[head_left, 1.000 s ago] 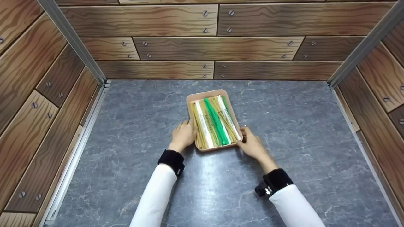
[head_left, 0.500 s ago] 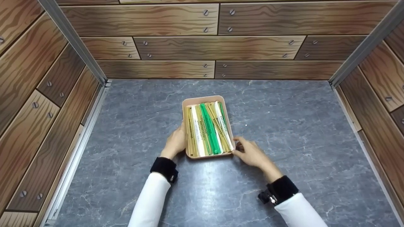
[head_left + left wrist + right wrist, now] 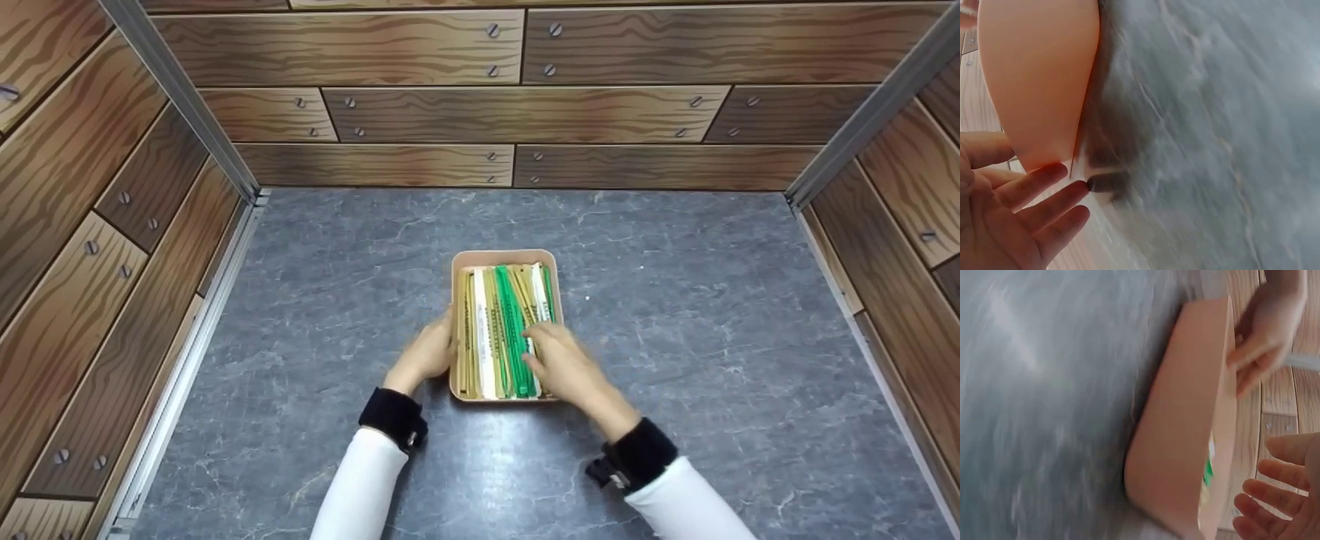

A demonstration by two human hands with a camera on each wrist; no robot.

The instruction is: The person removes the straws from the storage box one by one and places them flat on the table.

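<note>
Fingers (image 3: 1268,496) loose, right hand (image 3: 570,367) over tray (image 3: 504,258)

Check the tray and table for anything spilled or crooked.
Nothing obvious lies spilled around the tray. Its middle green strip lies slightly aslant instead of straight along it. Pale specks dot the table to the right, too small to identify.

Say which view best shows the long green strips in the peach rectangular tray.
The head view: looking down, it shows the green strips nearly full length. The right wrist view catches a small green patch; the left wrist, none, just the tray from outside.
</note>
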